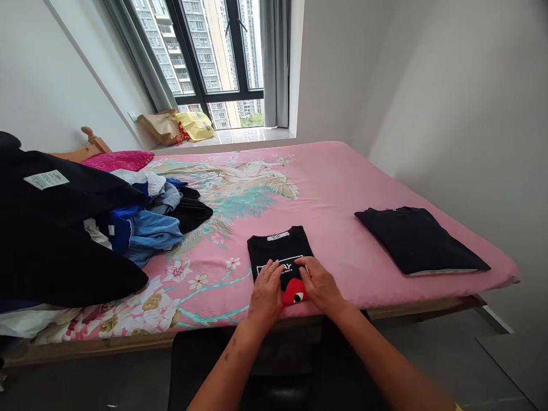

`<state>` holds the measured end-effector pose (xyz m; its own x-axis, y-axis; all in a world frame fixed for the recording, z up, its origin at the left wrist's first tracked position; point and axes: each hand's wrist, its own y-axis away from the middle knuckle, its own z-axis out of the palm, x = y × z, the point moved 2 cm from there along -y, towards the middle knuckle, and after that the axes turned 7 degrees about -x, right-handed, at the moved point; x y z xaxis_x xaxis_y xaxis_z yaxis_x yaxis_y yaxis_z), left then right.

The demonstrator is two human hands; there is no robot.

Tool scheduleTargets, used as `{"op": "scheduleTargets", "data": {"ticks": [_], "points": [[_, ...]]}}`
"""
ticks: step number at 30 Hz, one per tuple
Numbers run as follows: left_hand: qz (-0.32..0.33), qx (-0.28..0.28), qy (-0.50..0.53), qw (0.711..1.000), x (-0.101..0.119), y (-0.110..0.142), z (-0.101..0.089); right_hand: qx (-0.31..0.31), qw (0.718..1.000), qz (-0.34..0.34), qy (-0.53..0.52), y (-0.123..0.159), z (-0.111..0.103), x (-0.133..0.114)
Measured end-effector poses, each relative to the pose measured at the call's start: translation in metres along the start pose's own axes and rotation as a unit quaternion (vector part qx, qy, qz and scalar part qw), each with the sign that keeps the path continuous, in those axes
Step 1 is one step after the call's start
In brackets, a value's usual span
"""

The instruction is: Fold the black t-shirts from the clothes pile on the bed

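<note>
Both hands flat on a folded black T-shirt [280,254] near the front edge of the bed [334,182]. Left hand [266,291] pressed palm down on the shirt's lower left part, fingers [270,268] stretched out and slightly spread, closed around nothing. Right hand [321,285] likewise palm down on the lower right part, fingers [306,262] extended across the printed chest, gripping nothing. Between the two hands, a red heart print [294,294] with an eye on it, partly covered. Above the hands, a white boxed logo, half hidden, and a white neck label [278,236] at the shirt's far end.

Spread over the bed, a pink sheet with a crane and blossom pattern. To the right, well apart from the T-shirt, a second folded dark garment [417,240] lying flat near the bed's right edge. To the left, a loose heap of clothes [145,220] in blue, black and white, and nearer the camera a large black garment [55,228] with a white care tag. Behind the heap, a magenta cushion [116,160]. On the window ledge beyond the bed, a brown paper bag [160,127] beside a yellow bag [196,125]. Grey curtain [274,63] at the window's right side, tower blocks outside.
</note>
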<state>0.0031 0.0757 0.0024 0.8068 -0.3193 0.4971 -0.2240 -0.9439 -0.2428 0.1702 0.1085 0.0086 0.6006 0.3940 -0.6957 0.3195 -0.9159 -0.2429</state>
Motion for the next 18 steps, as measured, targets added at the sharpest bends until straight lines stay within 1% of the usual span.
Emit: {"op": "scheduleTargets", "data": {"ticks": [1, 2, 3, 5, 7, 9, 11, 13, 15, 16, 18], "points": [[-0.003, -0.028, -0.039, 0.999, 0.0, -0.009, 0.008, -0.041, 0.998, -0.033, 0.02, -0.007, 0.011, -0.001], [-0.021, -0.054, -0.076, 0.995, -0.002, -0.014, 0.017, -0.088, 0.994, -0.049, 0.051, -0.012, 0.022, 0.002], [-0.049, -0.072, -0.108, 0.99, -0.006, -0.016, 0.025, -0.128, 0.987, -0.043, 0.087, -0.016, 0.031, 0.009], [-0.117, -0.084, -0.152, 0.978, -0.019, -0.012, 0.037, -0.17, 0.973, 0.02, 0.155, -0.018, 0.041, 0.03], [-0.17, -0.079, -0.172, 0.967, -0.029, -0.005, 0.04, -0.175, 0.961, 0.091, 0.195, -0.017, 0.043, 0.047], [-0.198, -0.075, -0.179, 0.961, -0.035, -0.002, 0.037, -0.166, 0.955, 0.121, 0.216, -0.018, 0.04, 0.051], [-0.194, -0.075, -0.178, 0.962, -0.036, -0.009, 0.03, -0.15, 0.956, 0.106, 0.228, -0.023, 0.037, 0.046], [-0.166, -0.074, -0.177, 0.967, -0.037, -0.024, 0.022, -0.141, 0.961, 0.057, 0.231, -0.034, 0.038, 0.039], [-0.158, -0.08, -0.177, 0.968, -0.043, -0.04, 0.019, -0.164, 0.96, 0.017, 0.226, -0.047, 0.042, 0.037], [-0.173, -0.085, -0.177, 0.965, -0.048, -0.046, 0.019, -0.176, 0.958, 0.02, 0.225, -0.053, 0.045, 0.04], [-0.224, -0.086, -0.182, 0.954, -0.06, -0.052, 0.023, -0.177, 0.954, 0.077, 0.228, -0.065, 0.051, 0.049]]}}
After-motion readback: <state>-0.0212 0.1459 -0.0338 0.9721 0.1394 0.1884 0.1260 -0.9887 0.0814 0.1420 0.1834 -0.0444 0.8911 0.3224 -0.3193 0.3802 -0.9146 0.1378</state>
